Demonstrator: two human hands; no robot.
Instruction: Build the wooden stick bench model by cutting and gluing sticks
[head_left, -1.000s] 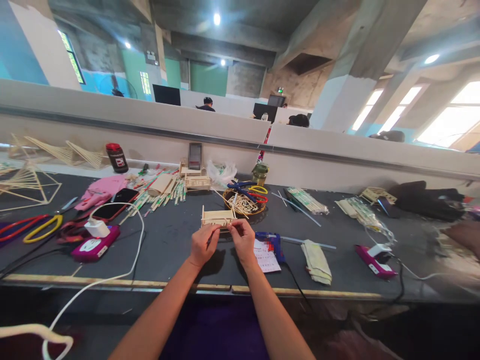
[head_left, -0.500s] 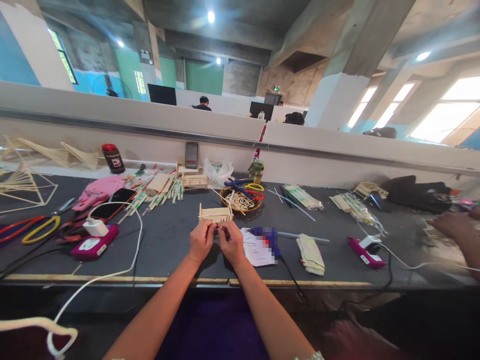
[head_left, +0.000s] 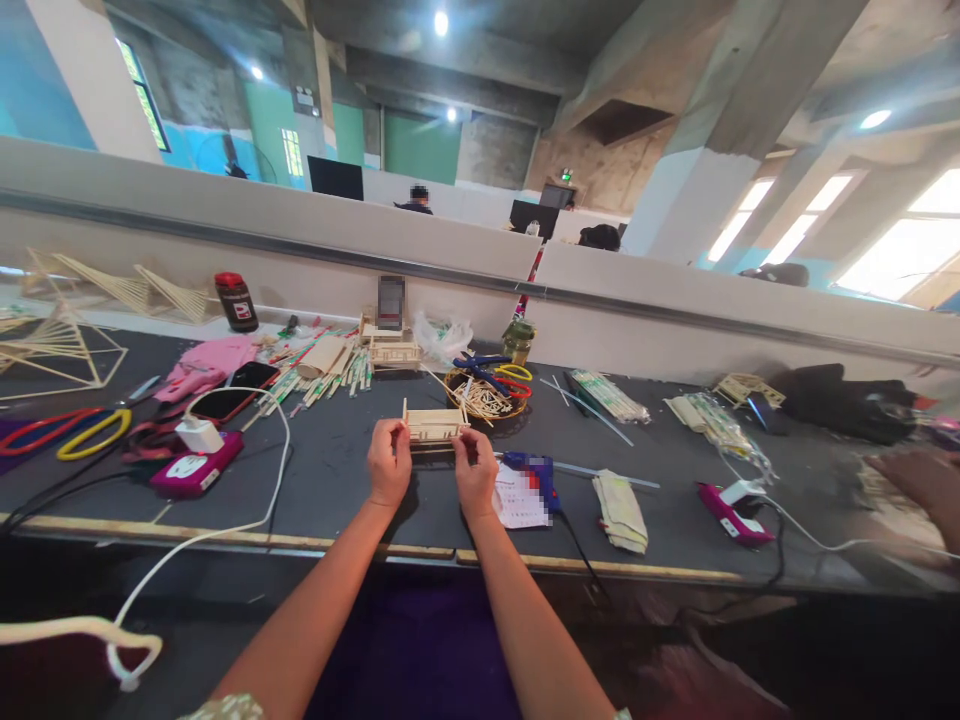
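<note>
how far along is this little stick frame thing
Done: the small pale stick-built frame already has long side rails and upright corner posts. In hand: the left hand and right hand pinch its two ends. Left: likely more pieces, since loose sticks wait in the round woven basket behind it, and the blue glue gun lies unheld beside the right hand.

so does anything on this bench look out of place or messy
Mostly loose clutter. The white cable runs off the table and dangles in a loop at lower left, and loose sticks lie scattered at the back left. The stick frame between the left hand and right hand looks intact.
</note>
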